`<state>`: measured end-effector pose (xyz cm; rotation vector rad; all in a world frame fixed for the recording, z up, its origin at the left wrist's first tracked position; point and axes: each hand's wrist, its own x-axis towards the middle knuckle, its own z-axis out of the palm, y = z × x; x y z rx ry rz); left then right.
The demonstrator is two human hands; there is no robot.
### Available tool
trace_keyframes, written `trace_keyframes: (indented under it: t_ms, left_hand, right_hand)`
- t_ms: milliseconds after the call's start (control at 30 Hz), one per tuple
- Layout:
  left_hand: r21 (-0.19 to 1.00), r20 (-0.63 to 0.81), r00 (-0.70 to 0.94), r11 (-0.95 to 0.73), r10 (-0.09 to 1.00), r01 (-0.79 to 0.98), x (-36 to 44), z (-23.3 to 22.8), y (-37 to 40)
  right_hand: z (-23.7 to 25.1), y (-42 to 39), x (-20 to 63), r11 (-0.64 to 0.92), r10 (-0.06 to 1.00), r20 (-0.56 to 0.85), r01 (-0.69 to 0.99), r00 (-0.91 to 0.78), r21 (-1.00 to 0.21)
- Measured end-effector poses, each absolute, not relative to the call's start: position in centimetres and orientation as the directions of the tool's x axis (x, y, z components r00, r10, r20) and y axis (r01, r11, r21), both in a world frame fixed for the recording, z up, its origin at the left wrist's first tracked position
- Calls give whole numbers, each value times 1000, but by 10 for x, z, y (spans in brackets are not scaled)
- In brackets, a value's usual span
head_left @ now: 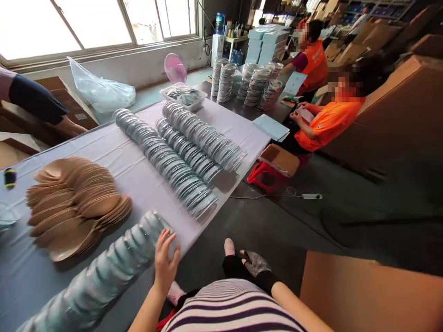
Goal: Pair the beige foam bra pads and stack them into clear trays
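Note:
My left hand point(166, 260) rests its outstretched fingers against the near end of a long nested row of shiny, clear round plastic pieces point(107, 269). That row lies along the near side of the white-covered table point(124, 161). My right hand point(256, 264), in a striped covering with fingertips showing, is low by my leg. Its fingers are mostly hidden, so I cannot tell whether it grips anything. Stacks of thin brown rounded pieces point(78, 203) lie beyond the near row. Farther off are three more nested rows, among them a long one point(166, 161).
A white tray point(199, 105) of flat packets stands at the table's far end. Two people in orange work beyond, near a red stool point(265, 177). Another person's arm point(38, 99) reaches in at left. A cardboard box point(370, 295) is at my right; a power strip point(311, 196) lies on the floor.

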<state>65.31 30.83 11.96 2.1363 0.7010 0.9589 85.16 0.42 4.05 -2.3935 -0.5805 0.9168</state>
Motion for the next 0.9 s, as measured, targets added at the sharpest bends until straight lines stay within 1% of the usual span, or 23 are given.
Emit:
trace_keyframes:
  t_ms: [100, 133, 233, 300, 367, 433, 567, 600, 667, 733, 767, 833, 900]
  left_hand:
    - [770, 434, 693, -637, 577, 48, 767, 123, 250]
    - [771, 439, 714, -637, 545, 12, 799, 128, 234]
    - [741, 474, 760, -668, 444, -72, 873, 147, 205]
    - [719, 495, 759, -690, 423, -85, 903, 159, 203]
    - [713, 507, 724, -700, 468, -47, 923, 168, 212]
    - [721, 511, 655, -692, 556, 26, 938, 173, 229]
    - [787, 490, 438, -599, 754, 151, 975, 180, 268]
    - [809, 474, 374, -562, 797, 171, 988, 182, 276]
    - [848, 438, 263, -492, 859, 196, 1016, 189, 290]
    - [865, 422, 204, -460, 883, 203, 1046, 199, 299]
    - [862, 427, 202, -465, 881, 205, 1060, 204, 303]
    - [836, 448, 243, -499, 861, 228, 1086, 213, 307]
    - [804, 443, 300, -522, 845, 283, 1107, 217, 309]
  right_hand:
    - [39, -52, 922, -819, 454, -517, 112, 726, -562]
    - [42, -65, 945, -823, 438, -514, 100, 737, -559]
    - [55, -81, 1012, -802, 462, -483, 119, 744, -585]
    - [64, -71, 1054, -786, 500, -473, 151, 725, -600]
    - [73, -45, 1096, -773, 547, -471, 201, 692, -602]
    - [84, -7, 1136, -745, 608, -457, 268, 649, -611]
    - [114, 72, 1209, -638, 747, -401, 399, 531, -659]
    - [122, 87, 1226, -620, 772, -404, 436, 491, -653]
    - [138, 106, 1258, -617, 787, -453, 520, 420, -590]
    - [154, 115, 1291, -623, 771, -521, 605, 366, -496]
    - [163, 118, 1308, -609, 769, -546, 641, 333, -467]
    - [183, 128, 1346, -564, 779, -578, 677, 245, -472]
    - [207, 149, 1389, -543, 783, -601, 648, 161, -534]
